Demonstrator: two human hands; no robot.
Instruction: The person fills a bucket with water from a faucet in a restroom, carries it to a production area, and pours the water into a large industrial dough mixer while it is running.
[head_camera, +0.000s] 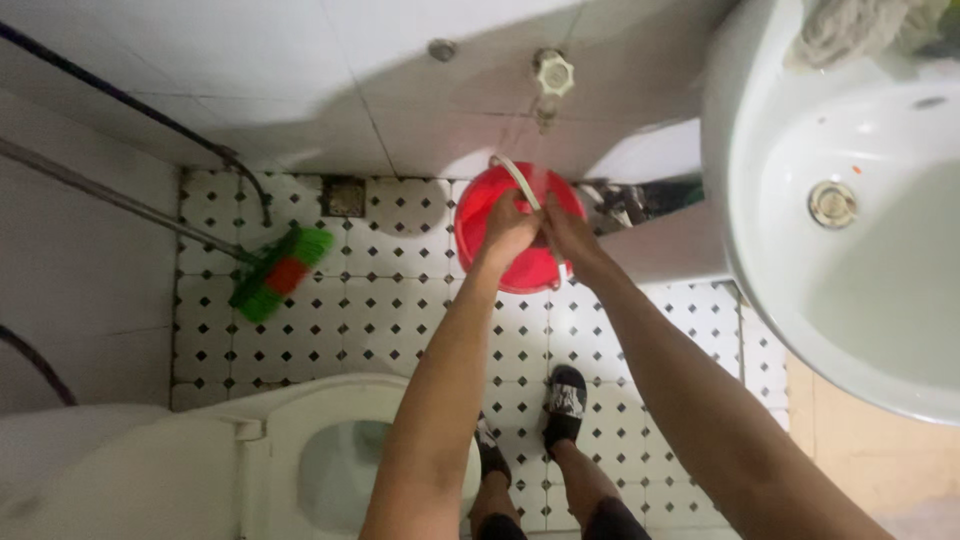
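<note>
Head view: I am rubbing my left hand (508, 228) and right hand (565, 232), pressed together holding nothing, under the wall tap (552, 75), best kept over the red bucket (520, 262) on the tiled floor (330, 330).

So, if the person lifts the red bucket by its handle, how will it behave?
The red bucket probably swings freely, since its thin white handle looks hinged. If water from the tap has filled it, it is likely heavy and could slosh.
</note>
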